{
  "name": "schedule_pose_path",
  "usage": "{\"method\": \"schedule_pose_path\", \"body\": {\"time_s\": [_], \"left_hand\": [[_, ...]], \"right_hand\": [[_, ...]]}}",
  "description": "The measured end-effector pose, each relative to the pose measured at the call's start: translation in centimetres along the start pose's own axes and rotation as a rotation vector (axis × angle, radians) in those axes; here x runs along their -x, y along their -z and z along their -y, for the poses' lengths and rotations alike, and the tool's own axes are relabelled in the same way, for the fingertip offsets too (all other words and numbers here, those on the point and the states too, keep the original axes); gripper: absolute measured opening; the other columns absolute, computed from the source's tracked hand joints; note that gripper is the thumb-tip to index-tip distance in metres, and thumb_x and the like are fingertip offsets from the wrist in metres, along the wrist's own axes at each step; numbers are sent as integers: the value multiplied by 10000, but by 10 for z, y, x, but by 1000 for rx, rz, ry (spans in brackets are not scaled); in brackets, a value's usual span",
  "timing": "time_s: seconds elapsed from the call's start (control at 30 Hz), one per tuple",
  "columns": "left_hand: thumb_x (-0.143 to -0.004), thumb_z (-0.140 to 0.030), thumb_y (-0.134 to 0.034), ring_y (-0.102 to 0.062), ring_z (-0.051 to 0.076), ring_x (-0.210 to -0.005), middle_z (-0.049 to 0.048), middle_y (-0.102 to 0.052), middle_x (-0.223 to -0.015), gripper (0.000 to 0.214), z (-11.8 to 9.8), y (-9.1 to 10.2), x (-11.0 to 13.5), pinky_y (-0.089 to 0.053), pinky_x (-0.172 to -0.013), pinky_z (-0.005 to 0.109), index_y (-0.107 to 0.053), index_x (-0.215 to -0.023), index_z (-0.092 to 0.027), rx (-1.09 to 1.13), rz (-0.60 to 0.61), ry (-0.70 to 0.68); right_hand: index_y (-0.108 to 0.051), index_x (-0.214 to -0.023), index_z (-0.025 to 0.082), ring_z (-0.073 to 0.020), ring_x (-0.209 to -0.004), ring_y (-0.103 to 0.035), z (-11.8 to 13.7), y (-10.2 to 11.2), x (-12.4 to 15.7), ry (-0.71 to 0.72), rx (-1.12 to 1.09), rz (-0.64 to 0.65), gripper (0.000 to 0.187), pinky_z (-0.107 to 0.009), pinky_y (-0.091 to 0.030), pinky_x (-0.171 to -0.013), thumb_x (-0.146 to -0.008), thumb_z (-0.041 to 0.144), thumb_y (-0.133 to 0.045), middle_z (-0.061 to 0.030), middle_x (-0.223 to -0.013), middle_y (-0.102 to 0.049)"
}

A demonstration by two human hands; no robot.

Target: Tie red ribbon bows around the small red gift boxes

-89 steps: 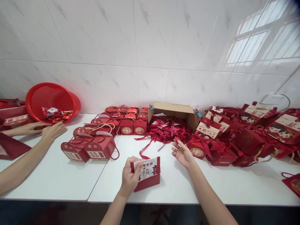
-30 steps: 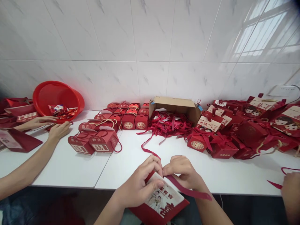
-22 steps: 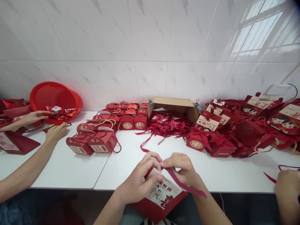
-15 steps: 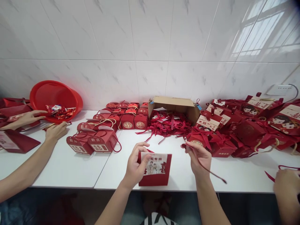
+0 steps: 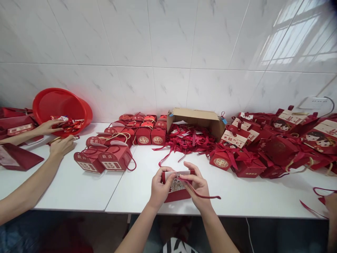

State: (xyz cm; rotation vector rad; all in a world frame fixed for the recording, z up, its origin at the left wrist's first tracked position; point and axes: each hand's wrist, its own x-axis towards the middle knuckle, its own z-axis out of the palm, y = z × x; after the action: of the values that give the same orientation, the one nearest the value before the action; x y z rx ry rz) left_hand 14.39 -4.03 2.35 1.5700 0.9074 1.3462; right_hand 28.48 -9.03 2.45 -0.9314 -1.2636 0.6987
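My left hand (image 5: 159,188) grips the left side of a small red gift bag (image 5: 176,195) with a printed couple on its front, held upright at the near edge of the white table (image 5: 237,196). My right hand (image 5: 197,185) is closed on the bag's right side and pinches a dark red ribbon (image 5: 207,196) that trails off to the right. Both hands meet in front of me over the bag.
A cardboard box (image 5: 196,119) spills red ribbons (image 5: 188,142) behind the bag. Small red gift boxes (image 5: 116,160) stand to the left, larger ones (image 5: 276,147) to the right. Another person's hands (image 5: 60,146) work by a red basin (image 5: 61,109) of sweets. A third person's hand (image 5: 331,207) shows at far right.
My right hand, apart from the bag and holding the ribbon half a second ago, has come back to the bag. The bag now sits lower, between both hands.
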Motion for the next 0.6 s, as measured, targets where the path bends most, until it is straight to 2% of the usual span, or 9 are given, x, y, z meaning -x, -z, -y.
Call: {"method": "schedule_pose_path", "body": {"time_s": [0.17,0.37,0.6], "left_hand": [[-783,-322,-639,-634,180,-841,47,-663,-872,167,2,-2,1,-492,-772,284,-585,-828,-171,1,-14,24],[-789,-342,-632,-636,187,-823,56,-658,-866,192,2,-3,1,-503,-755,299,-583,-849,-166,-18,-18,22],[-822,-303,-592,-599,163,-786,31,-605,-804,140,4,-2,1,-487,-745,285,-552,-808,-169,-29,-9,-95]], "right_hand": [[-738,-895,283,-250,-1182,-470,-2,-6,1,32,38,-27,131,-393,-474,-917,-822,265,-631,-80,-1310,-455],[-740,-916,294,-262,-1184,-475,-2,-9,1,46,74,-42,151,-389,-508,-879,-824,256,-626,-81,-1313,-457],[-737,-938,281,-249,-1183,-486,-6,-9,2,5,86,-45,162,-345,-530,-856,-828,261,-619,-93,-1285,-468]]}}
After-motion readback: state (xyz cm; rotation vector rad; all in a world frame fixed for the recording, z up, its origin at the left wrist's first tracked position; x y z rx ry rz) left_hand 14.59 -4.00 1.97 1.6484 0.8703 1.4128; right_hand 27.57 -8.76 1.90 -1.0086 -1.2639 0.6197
